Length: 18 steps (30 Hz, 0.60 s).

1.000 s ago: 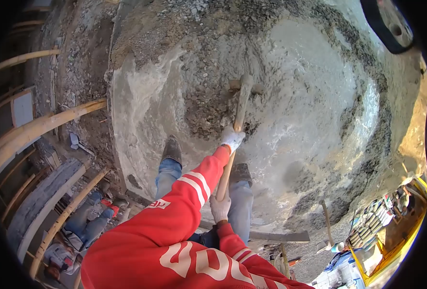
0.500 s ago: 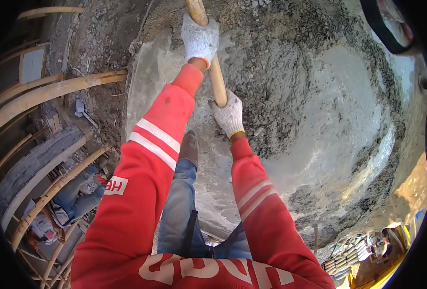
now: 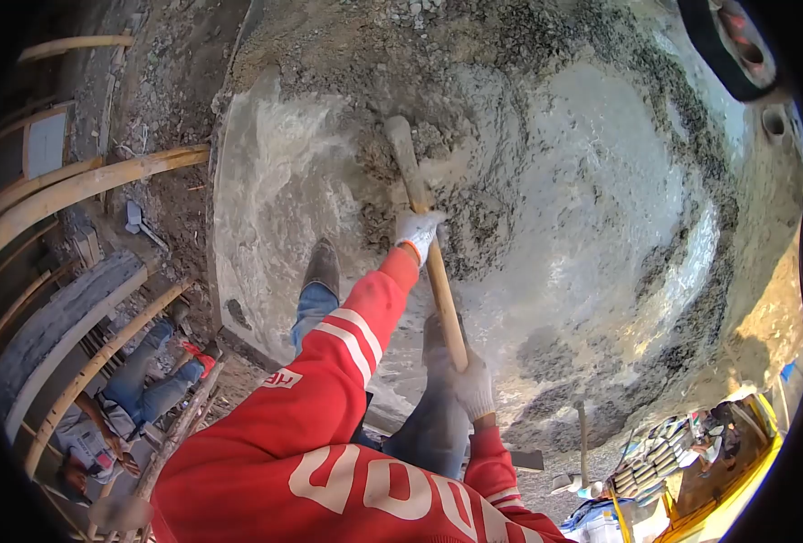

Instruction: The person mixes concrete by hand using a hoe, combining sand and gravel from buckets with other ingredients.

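Observation:
My left hand [image 3: 420, 230], in a white knit glove, is wrapped around the middle of a long wooden tool handle [image 3: 442, 294]. Lower down, close to my body, my right hand [image 3: 476, 389] grips the near end of the same handle in another white glove. The handle slants up and left to a pale, grey-smeared far end in the grey concrete mix [image 3: 601, 181]. Whatever head the tool has is not clear, sunk or hidden in the mix. My left boot [image 3: 323, 264] stands on the smeared surface left of the handle; my right leg is partly behind it.
Wooden poles [image 3: 94, 185] and a grey beam [image 3: 66, 317] lie along the left. Below them, a person in jeans [image 3: 148, 389] is at the lower left. Stacked bags or blocks [image 3: 650, 471] stand at the lower right, near a yellow sheet or edging [image 3: 736, 507].
Both hands have come down toward my body with the handle, its near end swinging right. The handle's far end now shows in the mix. My left foot is further left.

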Available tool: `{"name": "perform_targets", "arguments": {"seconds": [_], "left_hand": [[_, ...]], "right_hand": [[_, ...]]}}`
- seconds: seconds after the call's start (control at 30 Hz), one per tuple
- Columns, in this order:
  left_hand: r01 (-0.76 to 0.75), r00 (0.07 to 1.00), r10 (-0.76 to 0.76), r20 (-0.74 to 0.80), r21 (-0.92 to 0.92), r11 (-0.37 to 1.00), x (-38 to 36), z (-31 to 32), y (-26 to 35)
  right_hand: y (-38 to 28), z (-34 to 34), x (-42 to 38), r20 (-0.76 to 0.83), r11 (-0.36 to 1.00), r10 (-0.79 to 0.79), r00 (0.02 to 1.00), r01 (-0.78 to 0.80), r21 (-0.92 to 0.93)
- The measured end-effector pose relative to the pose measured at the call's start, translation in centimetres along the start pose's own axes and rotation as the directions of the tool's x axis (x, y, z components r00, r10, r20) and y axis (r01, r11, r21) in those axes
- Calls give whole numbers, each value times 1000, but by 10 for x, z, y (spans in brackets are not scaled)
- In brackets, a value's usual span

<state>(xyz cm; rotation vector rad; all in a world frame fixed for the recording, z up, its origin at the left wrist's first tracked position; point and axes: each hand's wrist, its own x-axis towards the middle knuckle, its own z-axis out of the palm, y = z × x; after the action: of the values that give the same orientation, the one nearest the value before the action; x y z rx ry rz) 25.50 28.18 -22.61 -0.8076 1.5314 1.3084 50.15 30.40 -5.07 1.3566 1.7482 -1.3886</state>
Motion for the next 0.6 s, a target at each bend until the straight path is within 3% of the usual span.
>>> {"name": "perform_targets", "arguments": {"seconds": [0.1,0.2,0.27,0.3,0.37,0.4,0.47,0.5,0.53,0.57,0.6], "left_hand": [[-9,994,15,-109,55,998,-19,15,-108],[61,995,-67,-69,-84,995,-93,19,-57],[-131,991,134,8,-146,981,-121,8,-7],[-253,963,263,61,-129,959,-131,5,34],[-491,852,504,138,-122,863,-137,6,139],[-587,797,589,132,-56,808,-125,9,182],[-791,610,792,26,-35,610,-96,21,254],[-878,473,881,1,78,471,-60,24,270],[-917,250,968,-9,318,240,11,23,283],[-913,261,965,-2,324,247,64,22,274],[-836,367,930,-18,433,338,112,26,268]], "right_hand": [[77,-19,-29,94,992,90,991,-82,-93],[86,-17,-47,27,995,-24,999,26,-96],[83,3,-32,-79,961,-212,974,193,-198],[54,11,-14,-105,969,-223,969,208,-133],[-16,40,52,-226,967,-249,942,254,-7],[-51,44,94,-299,880,-467,832,469,-69],[-151,44,160,-309,850,-509,803,525,-37],[-193,44,191,-319,828,-528,787,560,14],[-218,48,230,-325,814,-543,775,580,23],[-225,54,257,-330,804,-552,766,593,32],[-214,66,278,-306,844,-506,807,535,17]]}}
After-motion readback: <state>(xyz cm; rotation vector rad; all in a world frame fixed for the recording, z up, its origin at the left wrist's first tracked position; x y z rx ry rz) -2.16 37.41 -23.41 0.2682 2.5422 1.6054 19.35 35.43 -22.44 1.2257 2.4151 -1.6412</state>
